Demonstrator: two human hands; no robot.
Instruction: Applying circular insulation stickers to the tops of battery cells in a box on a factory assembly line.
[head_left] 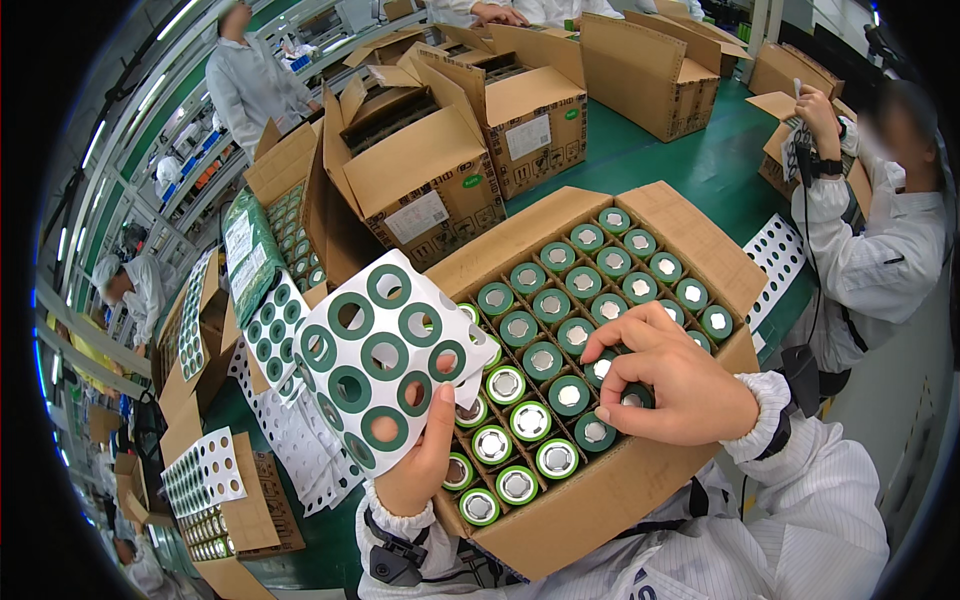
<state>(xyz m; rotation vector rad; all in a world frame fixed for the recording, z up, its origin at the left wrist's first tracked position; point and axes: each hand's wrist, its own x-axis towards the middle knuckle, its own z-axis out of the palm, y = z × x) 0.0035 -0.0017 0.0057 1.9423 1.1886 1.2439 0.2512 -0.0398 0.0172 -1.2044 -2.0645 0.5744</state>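
Observation:
My left hand grips a white backing sheet of dark green ring stickers by its lower right edge, thumb on top. Several rings have open centres that show what lies behind. My right hand hovers low over the carton of upright cylindrical battery cells. Its thumb and index finger curve into a loop with their tips close together, just above a cell; anything between the tips is too small to make out. Many cells carry dark green rings; nearer left cells show bright green rims.
Open cartons stand at the back of the green table. Punched white sheets and a green wrapped package lie left. At the right another person works beside a ring sheet.

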